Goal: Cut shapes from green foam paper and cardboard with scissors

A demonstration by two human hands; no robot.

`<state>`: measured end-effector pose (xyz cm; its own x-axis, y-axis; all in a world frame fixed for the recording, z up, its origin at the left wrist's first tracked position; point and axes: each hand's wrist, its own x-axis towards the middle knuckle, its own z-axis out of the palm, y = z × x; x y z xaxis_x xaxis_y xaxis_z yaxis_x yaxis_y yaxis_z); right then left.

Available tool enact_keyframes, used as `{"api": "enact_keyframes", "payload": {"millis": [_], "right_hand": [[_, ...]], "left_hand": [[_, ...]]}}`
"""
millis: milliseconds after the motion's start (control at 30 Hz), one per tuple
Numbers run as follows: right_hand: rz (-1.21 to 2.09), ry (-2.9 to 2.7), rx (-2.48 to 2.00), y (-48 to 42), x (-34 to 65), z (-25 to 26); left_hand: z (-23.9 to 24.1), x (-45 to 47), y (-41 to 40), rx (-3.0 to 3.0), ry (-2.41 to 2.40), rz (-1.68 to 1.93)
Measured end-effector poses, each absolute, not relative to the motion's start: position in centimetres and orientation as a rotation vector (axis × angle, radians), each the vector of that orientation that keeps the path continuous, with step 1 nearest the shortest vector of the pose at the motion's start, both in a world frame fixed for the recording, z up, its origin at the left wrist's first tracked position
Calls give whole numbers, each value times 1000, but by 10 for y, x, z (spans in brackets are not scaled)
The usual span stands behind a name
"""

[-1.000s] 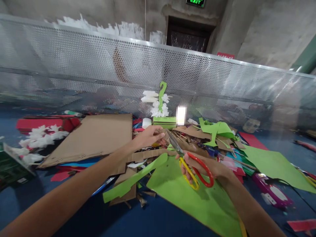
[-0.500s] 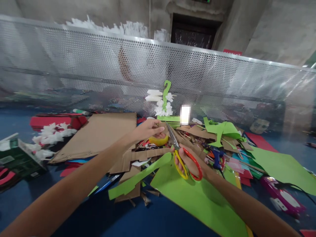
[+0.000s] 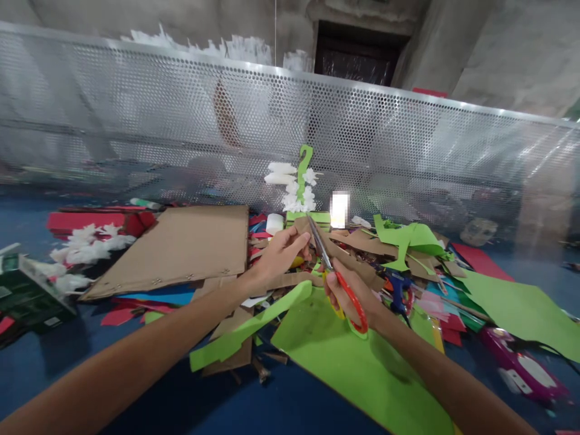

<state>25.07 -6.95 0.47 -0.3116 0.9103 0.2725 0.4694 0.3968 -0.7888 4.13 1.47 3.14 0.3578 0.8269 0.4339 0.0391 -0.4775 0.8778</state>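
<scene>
My right hand [image 3: 351, 293] is wrapped round the red and yellow handles of a pair of scissors [image 3: 333, 269]; the blades point up and away, shut together. My left hand [image 3: 276, 257] pinches a small brown cardboard piece [image 3: 301, 226] right beside the blade tips. Both hands hover over a heap of cardboard scraps [image 3: 348, 251]. A large green paper sheet [image 3: 357, 368] lies under my right wrist, and a long green strip [image 3: 247, 329] lies below my left hand.
A flat cardboard sheet [image 3: 181, 248] lies to the left. A perforated metal screen [image 3: 181, 121] closes off the back. A green and white paper ornament [image 3: 299, 181] stands by it. A purple object [image 3: 521, 365], a blue glue gun [image 3: 399, 290] and more green paper [image 3: 521, 308] lie at right.
My right hand closed the scissors and turned them more upright. My left hand drew back slightly toward the blades, bringing the cardboard piece with it. The view shifted a little.
</scene>
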Motion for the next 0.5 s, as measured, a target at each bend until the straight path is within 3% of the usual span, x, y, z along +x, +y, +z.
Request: {"api": "enact_keyframes", "payload": {"millis": [167, 500], "right_hand": [[943, -1925, -1103, -69, 249, 0], [565, -2096, -1362, -66, 253, 7]], "left_hand": [[31, 42, 13, 1840, 785, 1176], [26, 48, 13, 1650, 654, 1146]]}}
